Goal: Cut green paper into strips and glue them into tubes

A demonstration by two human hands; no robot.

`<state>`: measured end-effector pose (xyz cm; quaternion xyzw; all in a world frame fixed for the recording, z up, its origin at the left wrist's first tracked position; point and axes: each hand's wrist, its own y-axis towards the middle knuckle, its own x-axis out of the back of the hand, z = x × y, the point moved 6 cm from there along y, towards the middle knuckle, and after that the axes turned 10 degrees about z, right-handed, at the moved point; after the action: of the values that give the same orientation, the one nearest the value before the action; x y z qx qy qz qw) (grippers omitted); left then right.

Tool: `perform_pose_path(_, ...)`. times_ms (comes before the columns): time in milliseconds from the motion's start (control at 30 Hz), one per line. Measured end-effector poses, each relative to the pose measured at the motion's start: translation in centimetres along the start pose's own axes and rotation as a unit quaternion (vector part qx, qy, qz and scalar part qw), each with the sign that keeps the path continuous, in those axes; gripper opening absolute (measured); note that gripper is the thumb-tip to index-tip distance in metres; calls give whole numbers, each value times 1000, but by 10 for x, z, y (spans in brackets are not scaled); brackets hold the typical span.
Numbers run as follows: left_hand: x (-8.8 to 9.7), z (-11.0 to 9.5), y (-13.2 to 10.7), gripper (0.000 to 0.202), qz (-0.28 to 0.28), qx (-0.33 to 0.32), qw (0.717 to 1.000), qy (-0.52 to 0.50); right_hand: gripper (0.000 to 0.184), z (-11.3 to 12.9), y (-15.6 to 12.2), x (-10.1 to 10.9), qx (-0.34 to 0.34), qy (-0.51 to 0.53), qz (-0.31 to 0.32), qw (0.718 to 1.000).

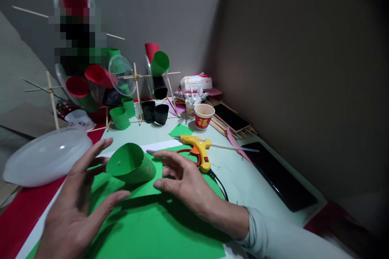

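Note:
A green paper cup (130, 164), tilted with its mouth to the left, is between my hands, low over large green paper sheets. From its right side extends a flat piece of green paper (157, 176). My right hand (182, 178) pinches the edge of this piece between thumb and fingers. On the cup's other side, my left hand (82, 198) is open, thumb and fingers spread around it; whether a fingertip touches its rim I cannot tell. Scissors with red handles (185, 151) are partly hidden behind my right hand. A yellow glue gun (199, 147) lies just beyond it.
At the back left stands a stick frame (136, 93) with red, green and black cups and clear discs. A red-white paper cup (204, 117), a phone (232, 117) on wooden sticks and a black slab (279, 174) are to the right. A translucent lid (48, 156) lies left.

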<state>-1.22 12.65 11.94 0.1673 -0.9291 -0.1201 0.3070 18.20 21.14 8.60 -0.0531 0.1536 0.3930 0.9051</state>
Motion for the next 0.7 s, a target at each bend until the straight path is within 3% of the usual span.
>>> perform_pose_path(167, -27, 22, -2, 97, 26, 119, 982, -145, 54, 2, -4, -4, 31, -11, -34, 999)
perform_pose_path(233, -39, 26, -4, 87, 49, 152, 975, -152, 50, 0, -6, -6, 34, -26, -47, 998)
perform_pose_path(333, -52, 25, -4, 75, 72, 148, 970, -177, 50, -6, -9, -10, 20, -41, -60, 997)
perform_pose_path(433, -57, 28, -6, 88, 84, 150, 962, -212, 54, -11, -11, -13, 17, -37, -55, 998)
perform_pose_path(700, -62, 27, -12, 75, 117, 79, 982, -129, 53, -17, -13, -22, 23, -18, -16, 999)
